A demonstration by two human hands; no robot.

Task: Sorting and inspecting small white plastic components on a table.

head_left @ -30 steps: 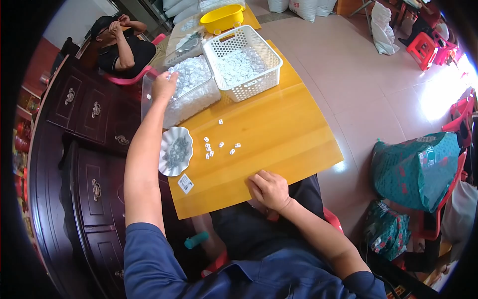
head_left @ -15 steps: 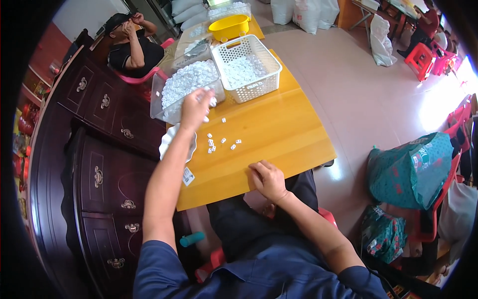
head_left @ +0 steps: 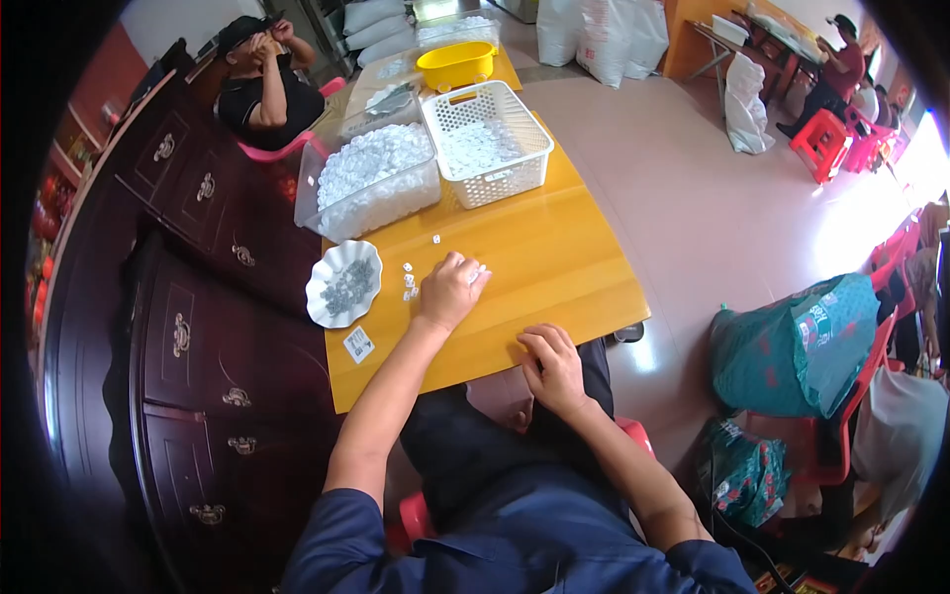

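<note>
My left hand [head_left: 450,294] is closed over the middle of the wooden table [head_left: 554,252], with white plastic pieces [head_left: 476,272] showing at its fingertips. Just left of it lie several small white pieces [head_left: 410,281], and a single one sits farther off. My right hand [head_left: 556,371] hovers by the near table edge, fingers loosely curled and apart, nothing visible in them. To the left, a white scalloped dish [head_left: 316,289] holds small grey bits. A clear bin [head_left: 308,188] heaped with white pieces stands beyond it, beside a white perforated basket [head_left: 505,183] of similar pieces.
A yellow tub [head_left: 457,65] stands farther along the table. A dark wooden cabinet [head_left: 213,287] runs along the left, where a person [head_left: 259,89] sits. Teal bags [head_left: 792,342] are at the right. A white label [head_left: 358,345] lies near the table's left edge.
My left hand has moved from beside the clear bin toward me and rightward, over the loose pieces. The scalloped dish is now uncovered. My right hand stays near the table edge.
</note>
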